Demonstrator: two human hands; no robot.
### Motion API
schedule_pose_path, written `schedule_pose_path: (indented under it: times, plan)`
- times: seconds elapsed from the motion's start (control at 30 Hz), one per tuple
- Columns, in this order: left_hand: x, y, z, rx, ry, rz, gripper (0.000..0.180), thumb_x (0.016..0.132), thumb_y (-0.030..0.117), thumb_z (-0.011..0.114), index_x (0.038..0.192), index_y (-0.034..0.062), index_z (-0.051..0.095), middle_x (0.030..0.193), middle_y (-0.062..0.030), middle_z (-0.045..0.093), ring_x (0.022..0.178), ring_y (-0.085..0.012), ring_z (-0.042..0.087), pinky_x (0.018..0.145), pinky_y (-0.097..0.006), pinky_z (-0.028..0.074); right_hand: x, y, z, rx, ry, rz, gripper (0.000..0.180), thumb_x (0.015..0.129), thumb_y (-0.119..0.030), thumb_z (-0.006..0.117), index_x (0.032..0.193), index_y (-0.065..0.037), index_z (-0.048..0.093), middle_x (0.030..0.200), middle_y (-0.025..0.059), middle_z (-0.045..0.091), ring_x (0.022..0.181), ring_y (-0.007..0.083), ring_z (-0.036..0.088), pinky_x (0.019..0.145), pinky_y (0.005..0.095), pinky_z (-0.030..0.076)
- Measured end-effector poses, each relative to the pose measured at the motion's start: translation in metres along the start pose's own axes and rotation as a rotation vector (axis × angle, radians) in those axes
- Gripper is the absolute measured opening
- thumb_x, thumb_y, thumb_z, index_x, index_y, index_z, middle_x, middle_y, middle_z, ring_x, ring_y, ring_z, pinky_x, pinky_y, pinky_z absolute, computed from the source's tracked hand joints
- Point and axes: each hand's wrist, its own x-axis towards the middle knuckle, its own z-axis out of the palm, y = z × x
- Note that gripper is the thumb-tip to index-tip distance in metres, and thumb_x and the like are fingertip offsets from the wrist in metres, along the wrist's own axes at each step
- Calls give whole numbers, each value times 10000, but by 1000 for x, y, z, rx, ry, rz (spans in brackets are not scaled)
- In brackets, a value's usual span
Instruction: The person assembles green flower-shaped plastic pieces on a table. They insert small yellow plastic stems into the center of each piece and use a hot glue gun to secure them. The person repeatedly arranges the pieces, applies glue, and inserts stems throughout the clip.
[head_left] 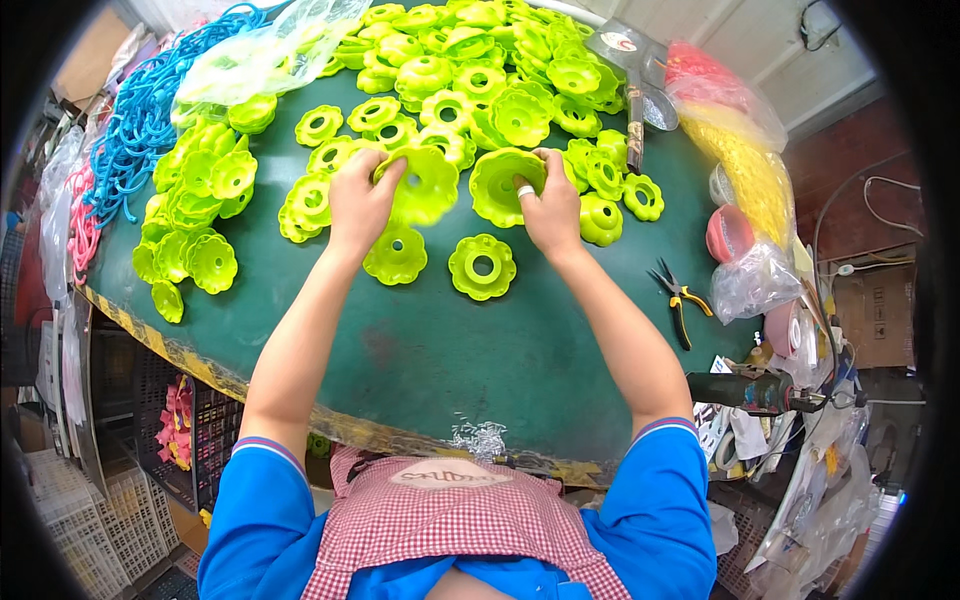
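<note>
In my left hand [362,198] is a lime-green flower-shaped plastic bowl [428,186], tilted and slightly blurred, its rim pinched between thumb and fingers. My right hand [550,205], with a pale ring on one finger, grips a second lime-green flower-shaped bowl [497,188] by its side. The two bowls are held apart over the green table. Below them lie a flower-shaped ring piece [482,267] with a large centre hole and another green flower piece [395,254]. Part of each held bowl is hidden by my fingers.
A large heap of green flower pieces [470,45] covers the far side; stacked green bowls [200,190] stand left, beside blue cords [150,110]. At right are pliers [680,300], a metal scoop [633,80], a bag of yellow pieces [745,170] and a power screwdriver [750,393]. Small screws [478,438] lie near the front edge.
</note>
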Motion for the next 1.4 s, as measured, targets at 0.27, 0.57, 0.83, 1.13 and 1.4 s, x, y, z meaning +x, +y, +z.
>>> schedule_pose_path:
  times: [0.27,0.57,0.83,1.13,1.4]
  plan:
    - [-77,-12,31,-725,-154,-169,292,856,40,701,1060,47,492,1261,-129,529,1191,-212,518,1028,-353,401,-24,-22,-17,670,-741,158,464,984,-322,535,1380,-82,515,1347,201,537,997,327,642,798,420,543]
    - [-125,-14,14,-172,-594,84,643,745,87,780,1332,82,519,1220,-130,634,1149,-278,610,1002,-370,474,30,43,-22,-649,-227,-193,732,724,-285,806,1388,-208,508,1388,159,488,1256,368,483,1091,485,356]
    - [-120,-11,-13,-422,-550,-114,567,704,53,794,1242,56,617,1104,-100,692,1026,-215,655,921,-343,513,23,46,-22,-235,6,-38,709,704,-163,818,1353,-157,533,1257,191,537,1094,369,580,981,411,481]
    - [-76,-43,-24,-6,-255,-4,468,759,185,816,1131,50,568,1080,-154,687,1016,-328,657,884,-389,514,-46,21,-63,-407,236,-619,573,781,-40,719,1332,-42,563,865,122,643,742,306,604,729,424,483]
    - [-137,-21,3,-945,-458,-373,393,865,20,714,1177,74,482,1072,-35,634,997,-139,617,883,-312,521,-150,-7,-67,-223,-284,-786,269,696,-178,783,946,-115,706,866,32,648,855,234,638,903,420,506]
